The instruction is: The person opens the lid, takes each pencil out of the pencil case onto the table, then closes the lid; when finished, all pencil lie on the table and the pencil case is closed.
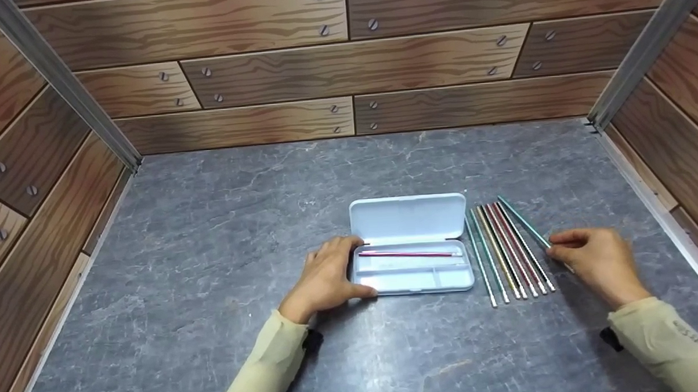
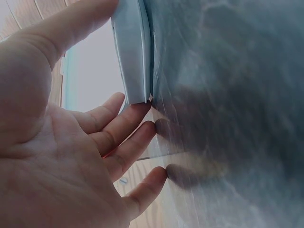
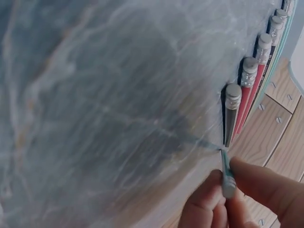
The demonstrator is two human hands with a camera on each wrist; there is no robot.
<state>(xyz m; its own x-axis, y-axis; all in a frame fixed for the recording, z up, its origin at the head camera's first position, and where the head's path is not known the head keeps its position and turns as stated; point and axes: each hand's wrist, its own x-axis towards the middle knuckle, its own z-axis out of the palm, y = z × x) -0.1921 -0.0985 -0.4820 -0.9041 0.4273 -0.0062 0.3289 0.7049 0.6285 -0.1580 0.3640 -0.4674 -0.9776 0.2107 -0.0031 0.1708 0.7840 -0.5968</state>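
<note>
A light blue pencil case [image 1: 413,290] lies with its lid raised, a pink pencil [image 1: 409,253] in its back compartment. My left hand [image 1: 328,275] grips the case's left end, thumb at the front corner and fingers at the back corner; the left wrist view shows the fingers [image 2: 135,116] against its edge. My right hand [image 1: 598,263] pinches a teal pencil [image 1: 523,220] near its eraser end, between thumb and fingers. That pencil slants toward the far end of a row of pencils [image 1: 505,251]. Its eraser [image 3: 229,187] shows in the right wrist view.
The row of several pencils lies just right of the case, eraser ends toward me. A grey marbled tabletop [image 1: 222,223] spreads around, bounded by wood-patterned walls [image 1: 263,77] at the back and sides.
</note>
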